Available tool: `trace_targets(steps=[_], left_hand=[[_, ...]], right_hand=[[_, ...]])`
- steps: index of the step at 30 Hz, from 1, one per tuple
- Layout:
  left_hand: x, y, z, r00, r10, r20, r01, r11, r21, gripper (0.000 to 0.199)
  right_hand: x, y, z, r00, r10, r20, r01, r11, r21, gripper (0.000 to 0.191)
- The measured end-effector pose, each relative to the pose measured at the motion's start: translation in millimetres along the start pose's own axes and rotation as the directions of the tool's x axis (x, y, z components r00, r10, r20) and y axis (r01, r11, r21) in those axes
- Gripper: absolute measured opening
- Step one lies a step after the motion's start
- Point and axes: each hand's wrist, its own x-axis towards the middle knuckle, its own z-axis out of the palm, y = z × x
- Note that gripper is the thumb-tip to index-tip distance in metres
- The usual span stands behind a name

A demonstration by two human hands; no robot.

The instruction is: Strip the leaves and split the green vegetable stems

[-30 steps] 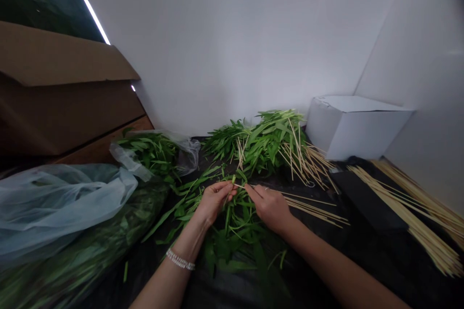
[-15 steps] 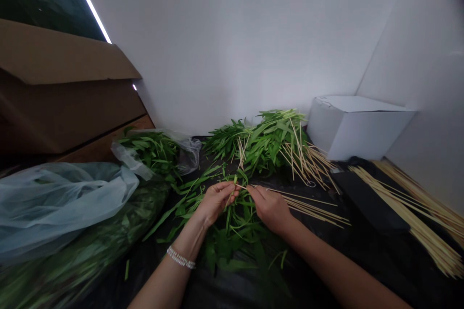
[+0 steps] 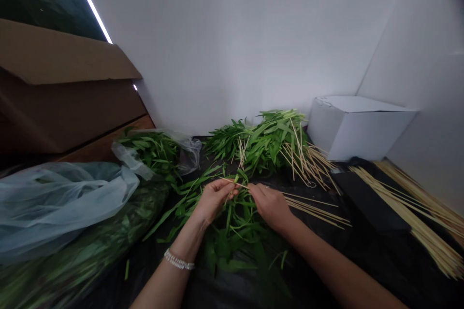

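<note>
Between our fingers [image 3: 255,189] we see a slim, pale tan wooden skewer [image 3: 243,186], smooth and matt, and a light green plant stem [image 3: 237,178], smooth-looking. Below the fingers, the long narrow green leaves [image 3: 237,265] look smooth with a dull sheen, on creased black sheeting [image 3: 221,292] that looks like plastic, faintly glossy. Left of the fingers, the translucent whitish plastic bag [image 3: 58,193] is thin, wrinkled and softly shiny; farther beyond, the brown flapped cardboard box [image 3: 68,111] is matt. Right of the fingers, we find a flat black oblong block [image 3: 371,207], matt, its material unclear to us, and bare, matt straight pale wooden sticks [image 3: 422,231].
</note>
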Motion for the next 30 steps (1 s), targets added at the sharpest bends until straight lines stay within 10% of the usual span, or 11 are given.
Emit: trace_targets(steps=[13,17,22,30], left_hand=[[6.9,16.4,-28.0,0.94,0.281,-0.194,-0.202,0.916,0.348,0.034],[7.8,15.9,-36.8,0.904,0.405,-0.138,-0.187,0.664,0.724,0.016],[1.7,25.3,-43.9,0.833,0.498,-0.243,0.138,0.238,0.961,0.028],[0.0,23.0,-45.8,0.962,0.187,-0.199,0.197,0.028,0.98,0.024]], right_hand=[[6.1,12.3,-18.8,0.892,0.308,-0.331,-0.215,0.933,0.289,0.022],[5.1,11.3,-15.4,0.92,0.237,-0.313,-0.161,0.955,0.25,0.021],[3.4,10.5,-12.6,0.94,0.225,-0.255,-0.143,0.942,0.303,0.024],[3.7,8.5,-15.3,0.949,0.21,-0.237,-0.13,0.941,0.312,0.025]])
